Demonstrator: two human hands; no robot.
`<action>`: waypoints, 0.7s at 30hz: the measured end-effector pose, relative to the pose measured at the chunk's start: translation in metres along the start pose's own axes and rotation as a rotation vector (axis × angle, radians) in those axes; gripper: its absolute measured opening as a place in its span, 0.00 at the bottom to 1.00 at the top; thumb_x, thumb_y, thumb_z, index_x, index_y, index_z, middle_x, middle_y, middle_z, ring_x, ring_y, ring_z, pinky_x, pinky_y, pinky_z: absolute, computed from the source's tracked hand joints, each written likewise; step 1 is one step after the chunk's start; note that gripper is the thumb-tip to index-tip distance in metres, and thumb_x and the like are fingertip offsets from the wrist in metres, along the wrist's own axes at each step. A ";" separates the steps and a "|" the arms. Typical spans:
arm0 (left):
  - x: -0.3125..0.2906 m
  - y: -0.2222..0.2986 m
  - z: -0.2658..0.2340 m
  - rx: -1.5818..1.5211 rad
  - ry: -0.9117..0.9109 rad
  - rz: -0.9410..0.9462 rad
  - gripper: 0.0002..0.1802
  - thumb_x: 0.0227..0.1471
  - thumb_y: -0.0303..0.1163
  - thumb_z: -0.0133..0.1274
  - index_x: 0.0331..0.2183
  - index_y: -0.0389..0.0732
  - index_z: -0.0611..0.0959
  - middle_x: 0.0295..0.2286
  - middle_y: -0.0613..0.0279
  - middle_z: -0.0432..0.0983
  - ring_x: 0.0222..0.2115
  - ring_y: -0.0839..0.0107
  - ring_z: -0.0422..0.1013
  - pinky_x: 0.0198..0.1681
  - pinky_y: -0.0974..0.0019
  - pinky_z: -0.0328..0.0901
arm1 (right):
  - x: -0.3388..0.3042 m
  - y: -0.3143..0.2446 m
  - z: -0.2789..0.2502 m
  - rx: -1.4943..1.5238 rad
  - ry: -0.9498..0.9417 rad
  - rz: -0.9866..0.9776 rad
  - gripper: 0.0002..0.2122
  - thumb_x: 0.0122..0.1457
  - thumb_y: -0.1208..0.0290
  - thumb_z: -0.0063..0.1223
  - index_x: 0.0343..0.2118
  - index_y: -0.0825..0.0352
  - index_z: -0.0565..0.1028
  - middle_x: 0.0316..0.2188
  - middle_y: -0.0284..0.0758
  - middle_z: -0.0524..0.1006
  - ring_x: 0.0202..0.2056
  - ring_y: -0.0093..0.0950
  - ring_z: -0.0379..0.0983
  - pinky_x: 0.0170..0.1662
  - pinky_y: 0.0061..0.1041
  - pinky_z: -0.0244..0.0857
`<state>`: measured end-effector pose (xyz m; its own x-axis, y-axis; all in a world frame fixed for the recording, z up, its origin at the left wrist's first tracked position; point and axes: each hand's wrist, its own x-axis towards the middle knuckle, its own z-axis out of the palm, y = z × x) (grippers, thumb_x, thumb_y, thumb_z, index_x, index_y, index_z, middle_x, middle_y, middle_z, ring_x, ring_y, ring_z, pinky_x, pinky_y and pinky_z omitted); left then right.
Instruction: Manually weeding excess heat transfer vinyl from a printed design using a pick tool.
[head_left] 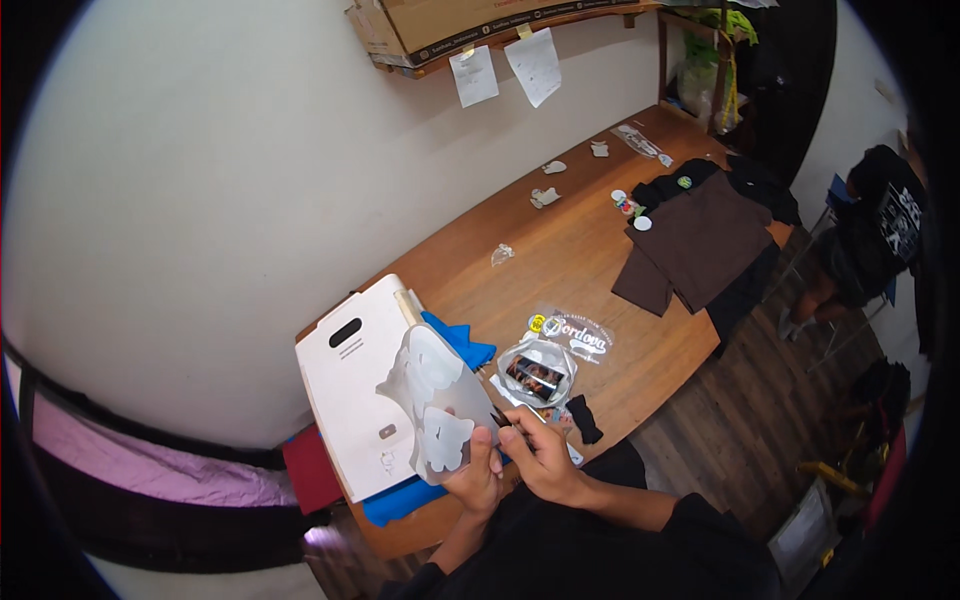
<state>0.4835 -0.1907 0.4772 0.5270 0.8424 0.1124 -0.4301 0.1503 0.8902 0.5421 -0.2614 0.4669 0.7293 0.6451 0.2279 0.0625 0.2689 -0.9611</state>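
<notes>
Tabletop (560,275) of brown wood fills the middle, crowded at its near-left end, so a careless elbow could push something over the front edge. A white, box-shaped appliance (350,400) stands there with blue cloth (462,348) bunched around it. Dark brown clothing (710,235) lies at the far right; its overhanging part could slide off if tugged. The translucent sheet (455,398), marked with pale rounded shapes, is raised in front of the appliance (whether the two touch cannot be told). It bows visibly, and that curl could spring back or crease under uneven pressure. An open plastic bag (567,387) sits just beyond the hands, near enough to be knocked. The left hand (474,486) pinches the sheet's lower corner, thumb on its face; support from one corner alone could let the rest sway. The right hand (548,462) grasps a slim dark tool (502,418), probably scissors, by the sheet's right edge. A slip there could nick a shape or the left fingers, which are close by.
</notes>
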 end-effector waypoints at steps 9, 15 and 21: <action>-0.011 -0.028 0.058 -0.021 0.115 0.093 0.25 0.48 0.20 0.53 0.47 0.30 0.64 0.22 0.63 0.68 0.12 0.83 0.58 0.13 0.80 0.54 | 0.021 -0.012 -0.063 0.051 -0.091 0.008 0.08 0.60 0.71 0.43 0.34 0.72 0.68 0.20 0.38 0.71 0.22 0.20 0.69 0.23 0.21 0.59; -0.020 -0.048 0.092 0.014 0.195 0.089 0.25 0.47 0.19 0.54 0.47 0.31 0.65 0.22 0.62 0.68 0.12 0.82 0.58 0.13 0.79 0.54 | 0.028 -0.005 -0.101 0.092 -0.142 0.030 0.08 0.60 0.70 0.44 0.33 0.72 0.68 0.19 0.37 0.70 0.21 0.18 0.67 0.22 0.20 0.58; -0.028 -0.067 0.114 0.149 0.179 0.092 0.28 0.51 0.20 0.49 0.52 0.32 0.59 0.22 0.62 0.67 0.11 0.83 0.56 0.12 0.80 0.52 | 0.038 -0.013 -0.131 0.265 -0.203 0.099 0.07 0.61 0.72 0.41 0.33 0.71 0.68 0.17 0.33 0.70 0.19 0.15 0.66 0.21 0.17 0.58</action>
<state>0.5812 -0.2838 0.4651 0.3465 0.9293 0.1281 -0.3504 0.0016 0.9366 0.6582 -0.3343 0.4678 0.5706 0.7996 0.1872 -0.2003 0.3566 -0.9125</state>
